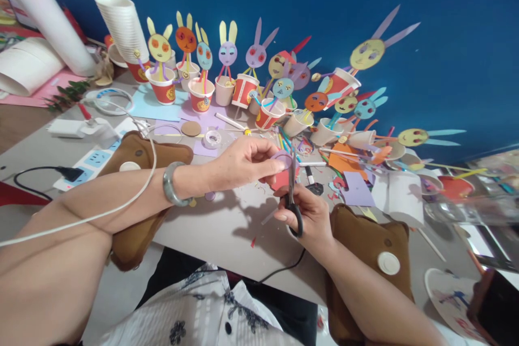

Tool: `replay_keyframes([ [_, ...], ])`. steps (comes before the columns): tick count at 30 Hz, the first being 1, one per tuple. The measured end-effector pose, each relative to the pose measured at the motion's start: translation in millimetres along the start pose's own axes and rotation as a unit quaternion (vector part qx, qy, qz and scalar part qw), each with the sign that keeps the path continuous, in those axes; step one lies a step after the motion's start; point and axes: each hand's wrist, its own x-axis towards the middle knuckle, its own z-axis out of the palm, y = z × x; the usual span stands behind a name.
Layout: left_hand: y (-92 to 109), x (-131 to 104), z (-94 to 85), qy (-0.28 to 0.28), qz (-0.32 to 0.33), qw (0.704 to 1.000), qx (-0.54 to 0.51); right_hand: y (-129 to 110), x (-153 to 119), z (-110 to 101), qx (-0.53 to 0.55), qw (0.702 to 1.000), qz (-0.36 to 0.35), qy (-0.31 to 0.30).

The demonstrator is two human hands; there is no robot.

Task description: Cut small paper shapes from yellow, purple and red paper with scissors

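Between thumb and fingers, my left hand [253,162] pinches a small purple paper piece [283,159] above the table. My right hand [306,215] is wrapped round the black handles of a pair of scissors [291,186], whose blades point up and touch or nearly touch the paper's right edge. Whether the blades are parted is hard to tell. Red paper [284,179] lies behind the scissors. Below the hands, small paper scraps are on the grey table [231,232].
Paper cups with rabbit faces [161,48] line the blue wall. Stacked white cups [121,24] stand at the back left. Brown cushions [141,227] lie under both forearms. A white cable [117,206] crosses my left arm. A power strip [95,161] is at the left.
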Motion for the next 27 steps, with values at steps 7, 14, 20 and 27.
replay_keyframes([
  [7,-2.7,0.6,1.5,0.006,0.003,1.000,-0.014,0.6,-1.1,0.4,0.007,1.000,-0.012,-0.001],
  [14,-6.1,-0.5,1.1,-0.015,0.004,1.000,-0.017,1.8,-2.8,1.3,0.006,1.000,-0.011,-0.015],
  [20,-11.3,-1.0,2.9,-0.028,-0.012,0.999,-0.020,5.2,-2.0,2.5,0.026,0.999,0.003,-0.026],
  [27,-11.0,-1.6,3.1,-0.034,-0.009,0.999,-0.020,2.6,-1.7,3.0,0.019,0.999,0.017,-0.020],
])
